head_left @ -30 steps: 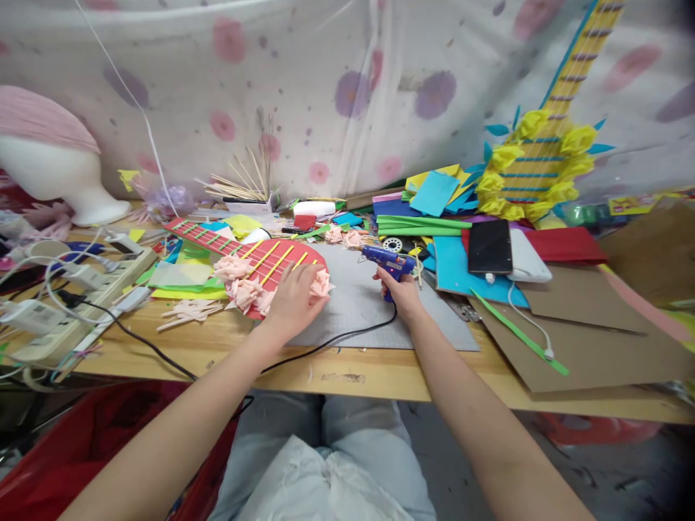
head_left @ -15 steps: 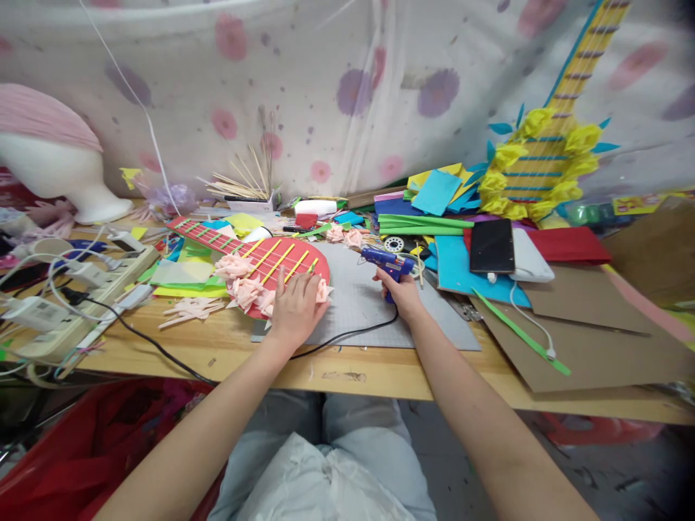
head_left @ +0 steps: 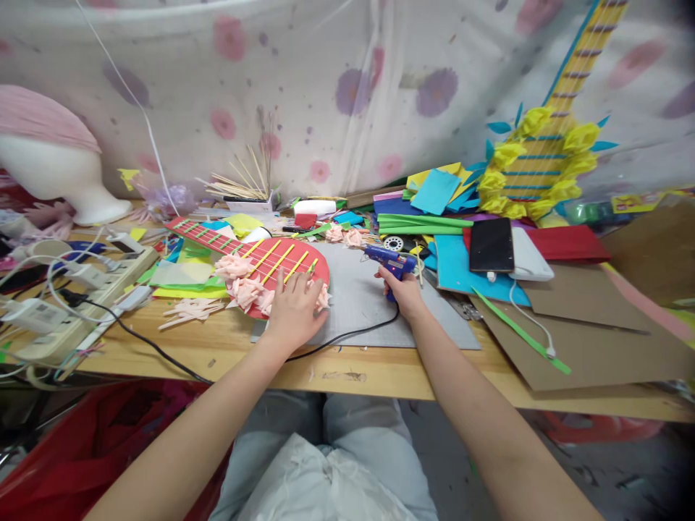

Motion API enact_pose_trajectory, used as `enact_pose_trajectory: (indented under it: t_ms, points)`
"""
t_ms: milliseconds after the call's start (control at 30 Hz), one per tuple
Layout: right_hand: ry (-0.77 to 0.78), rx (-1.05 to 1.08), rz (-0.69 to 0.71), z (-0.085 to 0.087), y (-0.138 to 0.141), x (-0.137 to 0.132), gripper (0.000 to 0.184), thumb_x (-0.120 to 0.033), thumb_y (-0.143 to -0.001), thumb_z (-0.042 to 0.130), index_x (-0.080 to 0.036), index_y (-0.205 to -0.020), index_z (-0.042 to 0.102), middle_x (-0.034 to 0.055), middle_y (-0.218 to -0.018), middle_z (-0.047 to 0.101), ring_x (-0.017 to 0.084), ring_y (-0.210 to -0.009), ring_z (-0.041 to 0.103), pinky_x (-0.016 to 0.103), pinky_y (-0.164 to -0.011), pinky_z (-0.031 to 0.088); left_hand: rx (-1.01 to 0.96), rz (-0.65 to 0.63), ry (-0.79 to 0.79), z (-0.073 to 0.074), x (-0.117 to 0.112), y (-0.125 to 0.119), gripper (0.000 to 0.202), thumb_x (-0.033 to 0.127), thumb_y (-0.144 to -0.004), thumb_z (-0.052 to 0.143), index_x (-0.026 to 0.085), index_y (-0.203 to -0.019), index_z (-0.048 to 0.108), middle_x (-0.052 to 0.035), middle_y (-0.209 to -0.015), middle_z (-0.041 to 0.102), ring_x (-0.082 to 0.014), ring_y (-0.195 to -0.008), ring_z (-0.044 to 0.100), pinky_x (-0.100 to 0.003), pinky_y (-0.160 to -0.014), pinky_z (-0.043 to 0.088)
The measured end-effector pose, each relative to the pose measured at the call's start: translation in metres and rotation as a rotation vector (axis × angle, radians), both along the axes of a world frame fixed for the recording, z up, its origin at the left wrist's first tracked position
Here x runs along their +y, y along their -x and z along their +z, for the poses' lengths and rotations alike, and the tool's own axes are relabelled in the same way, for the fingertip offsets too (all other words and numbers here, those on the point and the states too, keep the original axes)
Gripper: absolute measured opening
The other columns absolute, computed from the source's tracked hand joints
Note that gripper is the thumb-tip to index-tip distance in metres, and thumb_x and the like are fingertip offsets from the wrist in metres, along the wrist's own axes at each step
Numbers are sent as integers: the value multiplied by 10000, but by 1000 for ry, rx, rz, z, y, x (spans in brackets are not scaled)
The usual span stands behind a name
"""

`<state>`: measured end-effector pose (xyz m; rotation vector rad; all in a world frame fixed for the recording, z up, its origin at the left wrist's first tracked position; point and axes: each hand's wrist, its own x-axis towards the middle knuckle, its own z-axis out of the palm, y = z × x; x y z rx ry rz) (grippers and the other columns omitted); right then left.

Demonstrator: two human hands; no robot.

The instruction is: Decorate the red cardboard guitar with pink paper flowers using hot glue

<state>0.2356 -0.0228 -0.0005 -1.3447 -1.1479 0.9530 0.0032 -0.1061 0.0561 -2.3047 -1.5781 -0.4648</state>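
- The red paper guitar [head_left: 289, 261] lies with its body on the grey mat [head_left: 358, 307], with pink flowers [head_left: 244, 291] along its near edge.
- The left hand [head_left: 296, 307] has come slightly nearer to the person, uncovering more yellow bars [head_left: 296, 268]; its fingers rest a little apart over the flowers, but if they grip one, I cannot tell.
- The right hand [head_left: 400, 291] is closed around the glue gun [head_left: 392, 259], almost unmoved, away from the guitar.
- This suggests steadying, not gluing, now.
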Motion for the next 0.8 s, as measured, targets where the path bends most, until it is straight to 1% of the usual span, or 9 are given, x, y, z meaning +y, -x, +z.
enact_pose_trajectory:
  t_ms: [200,367,467,533,567,600,667,733,800]
  points:
    - [81,-292,-298,-2,-14,14,402,-519,-664,595,-165,-852,625,44,-637,622,180,-522,566,315,-544,458,-34,-51,31,9,1,3,473,456,-698,605,197,-1093,578,-129,-1164,557,-305,-1120,474,-538,-1061,216]
    - [62,-557,-238,-7,-18,22,346,-432,-681,587,-159,-893,609,112,-826,645,259,-805,607,392,-745,463,-201,1,-37,20,19,13,367,391,-837,423,177,-1096,571,-113,-1116,592,-264,-1082,507,-477,-1039,274]
    - [-58,-658,-308,0,-14,16,460,-394,-653,612,-147,-1037,554,149,-1034,605,286,-991,547,439,-853,422,-308,92,-55,28,35,29,337,339,-861,364,163,-1039,590,-118,-1053,608,-262,-1050,522,-440,-964,355]
    - [-253,-728,-405,13,-8,5,552,-356,-654,615,-135,-1143,486,166,-1175,533,296,-1118,462,461,-940,357,-352,149,-46,34,44,41,321,311,-852,368,155,-1010,598,-121,-1035,608,-262,-1037,527,-418,-928,384]
    - [-361,-750,-398,22,-4,-2,501,-325,-691,580,-141,-1146,479,158,-1186,528,285,-1134,448,457,-962,334,-371,173,-40,36,48,47,313,300,-845,373,151,-1002,600,-122,-1032,607,-262,-1033,528,-411,-922,390]
    - [-456,-747,-342,31,2,-9,401,-283,-726,539,-156,-1105,497,139,-1131,559,265,-1100,471,442,-961,334,-391,194,-37,38,50,52,305,292,-838,383,149,-995,601,-122,-1034,605,-260,-1031,527,-406,-920,392]
    - [-575,-724,-23,48,17,-23,241,-199,-772,463,-187,-1005,527,87,-963,622,221,-991,526,395,-915,375,-437,220,-49,42,52,59,286,283,-828,399,153,-983,601,-114,-1031,603,-252,-1029,527,-396,-925,390]
    - [-618,-710,367,59,35,-33,253,-140,-768,451,-201,-1003,522,45,-893,647,194,-942,540,356,-876,403,-488,222,-76,45,52,65,260,275,-824,410,165,-964,599,-98,-1023,601,-237,-1030,524,-382,-933,386]
    - [-630,-737,603,62,51,-39,339,-61,-737,427,-201,-1033,512,29,-927,658,184,-966,519,331,-861,408,-535,227,-104,47,52,71,233,261,-820,419,176,-941,599,-83,-1015,600,-223,-1036,519,-369,-944,378]
